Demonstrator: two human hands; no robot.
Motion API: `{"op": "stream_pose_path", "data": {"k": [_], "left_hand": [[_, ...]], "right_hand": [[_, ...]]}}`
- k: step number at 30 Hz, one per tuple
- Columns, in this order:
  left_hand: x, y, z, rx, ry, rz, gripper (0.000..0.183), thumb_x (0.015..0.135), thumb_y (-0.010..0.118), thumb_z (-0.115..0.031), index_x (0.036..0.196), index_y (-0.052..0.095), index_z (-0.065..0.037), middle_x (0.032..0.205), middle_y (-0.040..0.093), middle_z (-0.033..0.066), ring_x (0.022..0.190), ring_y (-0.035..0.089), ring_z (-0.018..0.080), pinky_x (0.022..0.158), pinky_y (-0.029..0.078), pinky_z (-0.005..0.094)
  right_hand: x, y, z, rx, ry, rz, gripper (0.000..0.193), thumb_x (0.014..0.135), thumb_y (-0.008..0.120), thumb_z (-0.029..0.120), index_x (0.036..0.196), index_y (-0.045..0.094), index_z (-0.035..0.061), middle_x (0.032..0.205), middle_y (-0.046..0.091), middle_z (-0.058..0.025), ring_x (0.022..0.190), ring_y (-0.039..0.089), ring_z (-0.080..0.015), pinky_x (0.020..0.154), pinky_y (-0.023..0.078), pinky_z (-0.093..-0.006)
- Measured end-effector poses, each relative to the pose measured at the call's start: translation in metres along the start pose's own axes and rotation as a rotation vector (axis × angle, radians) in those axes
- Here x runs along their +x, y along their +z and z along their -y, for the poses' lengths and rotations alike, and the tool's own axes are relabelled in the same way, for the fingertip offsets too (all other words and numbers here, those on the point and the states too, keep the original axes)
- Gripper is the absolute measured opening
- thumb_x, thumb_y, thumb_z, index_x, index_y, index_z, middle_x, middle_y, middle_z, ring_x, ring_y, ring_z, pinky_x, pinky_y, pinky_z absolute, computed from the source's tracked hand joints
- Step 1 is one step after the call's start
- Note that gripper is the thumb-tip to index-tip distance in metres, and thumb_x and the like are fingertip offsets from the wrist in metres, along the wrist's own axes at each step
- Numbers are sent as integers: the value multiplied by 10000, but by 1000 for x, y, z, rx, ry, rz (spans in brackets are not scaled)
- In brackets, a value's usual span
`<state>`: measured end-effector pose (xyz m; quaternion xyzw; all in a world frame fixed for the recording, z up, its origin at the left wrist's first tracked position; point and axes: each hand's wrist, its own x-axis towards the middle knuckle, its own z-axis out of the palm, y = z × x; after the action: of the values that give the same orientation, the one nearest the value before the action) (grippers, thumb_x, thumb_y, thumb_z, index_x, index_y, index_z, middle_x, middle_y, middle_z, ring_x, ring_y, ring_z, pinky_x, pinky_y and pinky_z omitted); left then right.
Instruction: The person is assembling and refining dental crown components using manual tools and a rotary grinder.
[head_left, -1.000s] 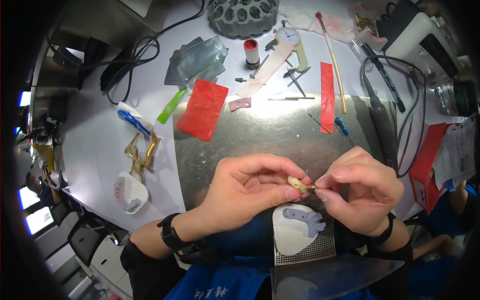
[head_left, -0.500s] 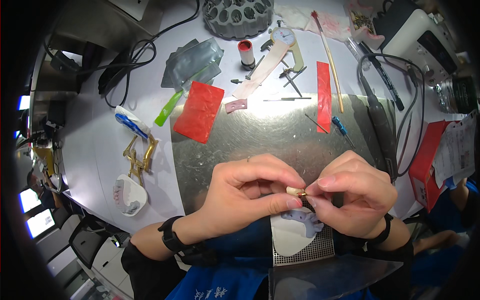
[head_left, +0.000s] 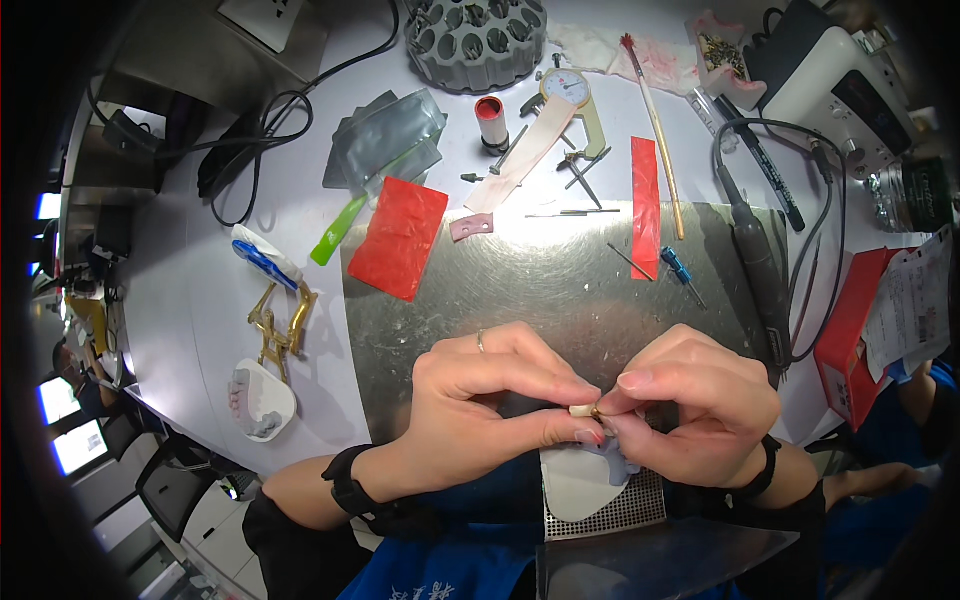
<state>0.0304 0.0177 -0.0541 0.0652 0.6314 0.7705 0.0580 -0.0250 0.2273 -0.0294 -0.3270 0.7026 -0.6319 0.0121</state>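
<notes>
Between the thumb and forefinger of my left hand [head_left: 490,400] is a small off-white dental crown [head_left: 581,410]. My right hand [head_left: 700,405] pinches a tiny gold-coloured metal piece [head_left: 597,410] at the crown's right end; whether the two are joined, I cannot tell. Both hands are closed, with fingertips nearly meeting. Just below them lies a white plaster dental model [head_left: 580,488] with a grey-lilac part, partly covered by my fingers. It rests on a perforated metal grid [head_left: 645,508].
A metal plate [head_left: 520,300] covers the table's front. Red sheets [head_left: 400,240], a blue-handled driver [head_left: 677,265] and a dial gauge [head_left: 566,87] lie beyond my hands. At left stands a gold articulator [head_left: 290,330]; at right, a corded handpiece [head_left: 757,265] and red box [head_left: 850,365].
My hands sit slightly lower in the picture, and the crown is turned so its red mark no longer shows. The whole table view has shifted slightly downward.
</notes>
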Motion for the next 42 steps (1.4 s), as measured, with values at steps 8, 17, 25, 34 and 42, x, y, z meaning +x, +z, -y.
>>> {"op": "stream_pose_path", "data": {"k": [8,17,25,34,42], "left_hand": [[1,0,2,13,36,-12,297,703,904,94,963,796,0,989,733,129,918,750,229,799,621,338],[1,1,5,24,133,-34,258,679,919,88,887,794,-1,912,770,117,848,754,251,752,617,356],[8,0,8,80,155,-36,220,698,908,75,866,784,6,871,759,125,836,755,246,752,619,350],[2,-1,-2,31,89,52,221,707,893,87,884,790,6,910,762,139,852,775,269,761,635,355],[2,-27,-2,81,139,-139,257,728,867,115,939,766,7,917,730,132,871,759,269,786,632,373]], "right_hand": [[0,-1,2,46,123,-8,376,725,805,-127,1089,746,-53,833,739,-110,728,709,-168,616,548,-256],[4,1,3,-26,45,51,313,751,818,-106,1050,761,-35,818,719,-98,713,698,-199,640,545,-288],[3,-7,1,-34,123,88,405,734,815,-101,1127,729,-62,823,721,-110,730,705,-176,616,566,-260],[-2,-5,5,170,81,62,279,693,796,-131,910,696,13,770,684,-58,644,628,-138,540,456,-257],[-6,-21,4,461,295,-157,239,693,740,-173,800,624,7,789,645,-69,701,627,-136,619,489,-260]]}}
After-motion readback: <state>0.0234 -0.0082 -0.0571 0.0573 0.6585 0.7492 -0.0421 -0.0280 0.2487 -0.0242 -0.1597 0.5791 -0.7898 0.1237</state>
